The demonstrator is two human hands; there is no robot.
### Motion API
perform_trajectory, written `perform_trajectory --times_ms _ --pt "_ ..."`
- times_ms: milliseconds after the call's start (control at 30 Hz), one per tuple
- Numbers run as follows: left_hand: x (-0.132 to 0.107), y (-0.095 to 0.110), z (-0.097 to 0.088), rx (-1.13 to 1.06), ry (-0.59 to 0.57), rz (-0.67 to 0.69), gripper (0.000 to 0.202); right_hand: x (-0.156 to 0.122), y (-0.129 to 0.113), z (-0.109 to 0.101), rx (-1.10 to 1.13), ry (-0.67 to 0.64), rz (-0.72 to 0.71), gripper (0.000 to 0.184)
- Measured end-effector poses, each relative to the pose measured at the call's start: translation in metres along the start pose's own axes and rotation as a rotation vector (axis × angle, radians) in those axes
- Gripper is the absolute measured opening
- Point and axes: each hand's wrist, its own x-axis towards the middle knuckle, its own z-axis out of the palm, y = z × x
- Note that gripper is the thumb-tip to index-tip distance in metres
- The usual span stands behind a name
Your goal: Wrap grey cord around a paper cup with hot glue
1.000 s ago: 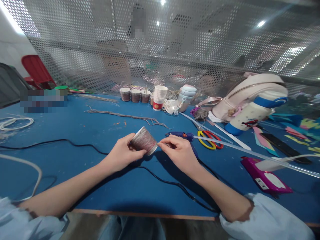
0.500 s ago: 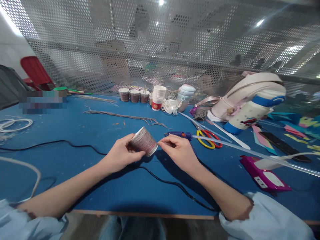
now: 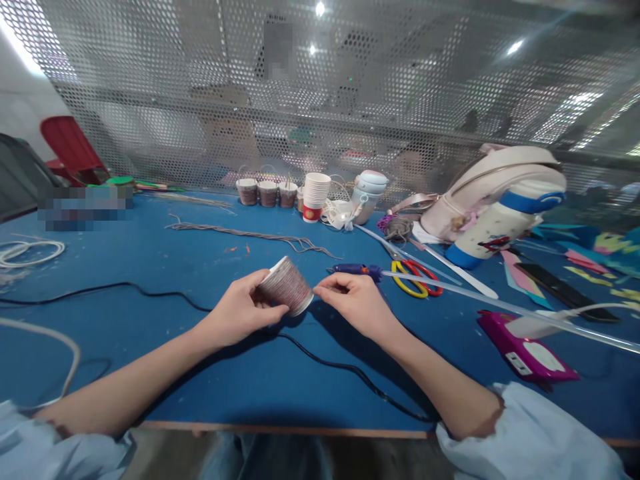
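Note:
My left hand (image 3: 244,303) is wrapped round a paper cup (image 3: 287,285) covered in grey-brown and reddish twine. The cup is tilted on its side above the table, one end toward my right hand (image 3: 353,300). That hand is closed in a pinch at the cup's right edge; whatever lies between thumb and forefinger is too small to make out. Just behind the right hand lies a blue glue gun (image 3: 356,270) with a long clear glue stick (image 3: 475,303) in its back. Scissors (image 3: 417,279) with yellow and red handles rest nearby.
Strands of twine (image 3: 245,232) lie across the blue table (image 3: 165,373). Behind stand twine-wrapped cups (image 3: 267,195), a stack of paper cups (image 3: 316,197) and a bottle (image 3: 369,197). On the right are a backpack (image 3: 450,207), a magenta power strip (image 3: 530,353) and a phone (image 3: 565,293). Black cable (image 3: 350,367) runs in front.
Both hands and the cup stay nearly in place, with the right hand shifted slightly left. The whole view has moved a little.

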Motion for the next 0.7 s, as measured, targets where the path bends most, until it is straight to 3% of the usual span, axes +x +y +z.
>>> perform_trajectory --times_ms 700 --pt "0.001 -0.006 -0.007 -0.046 -0.058 0.008 0.032 0.005 0.012 0.002 0.105 -0.05 0.078 0.017"
